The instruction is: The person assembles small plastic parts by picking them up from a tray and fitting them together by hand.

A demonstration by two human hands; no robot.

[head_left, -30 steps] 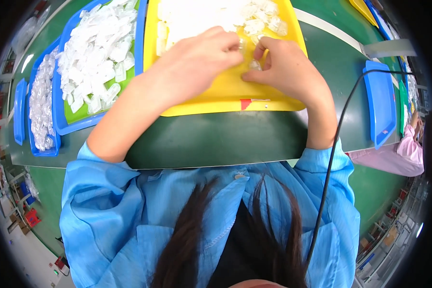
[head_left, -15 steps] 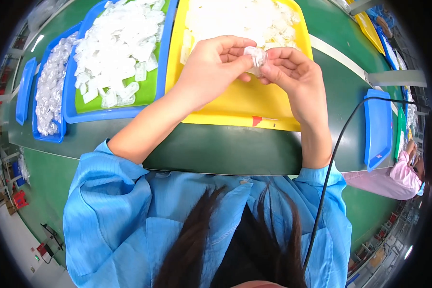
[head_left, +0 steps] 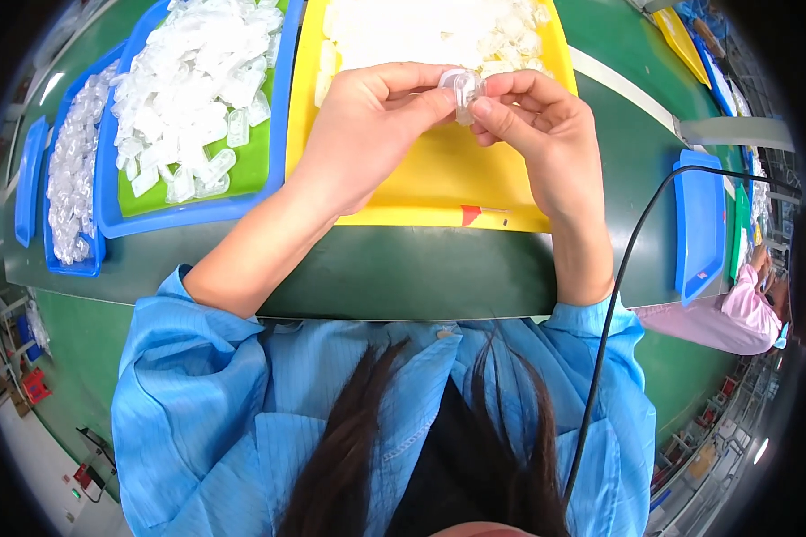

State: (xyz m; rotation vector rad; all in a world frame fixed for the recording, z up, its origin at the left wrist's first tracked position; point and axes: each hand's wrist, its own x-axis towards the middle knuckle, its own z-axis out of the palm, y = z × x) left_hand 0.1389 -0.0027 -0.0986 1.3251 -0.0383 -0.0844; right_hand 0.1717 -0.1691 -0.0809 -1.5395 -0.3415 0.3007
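Between my fingertips, above the yellow tray (head_left: 475, 183), is a small clear plastic part (head_left: 463, 88) with a whitish rounded end. My left hand (head_left: 367, 125) pinches its left side with thumb and forefinger. From the right, my right hand (head_left: 542, 121) grips the other side between thumb and forefinger, its other fingers curled. The part's exact kind is not clear, and the fingertips hide some of it. Behind my hands, a heap of whitish translucent pieces (head_left: 510, 45) lies in the far part of the yellow tray, washed out by glare.
Left of it, a blue tray (head_left: 188, 215) with a green base holds flat translucent parts (head_left: 188, 89). A narrower blue tray (head_left: 85, 267) carries clear parts (head_left: 72, 170). A black cable (head_left: 631, 255) arcs past my right arm. A blue tray (head_left: 700, 224) and a co-worker's pink sleeve (head_left: 750, 309) are at right.
Both hands have shifted slightly left with the clear part, which is turned a little differently between the fingertips. The trays appear shifted left in the view.
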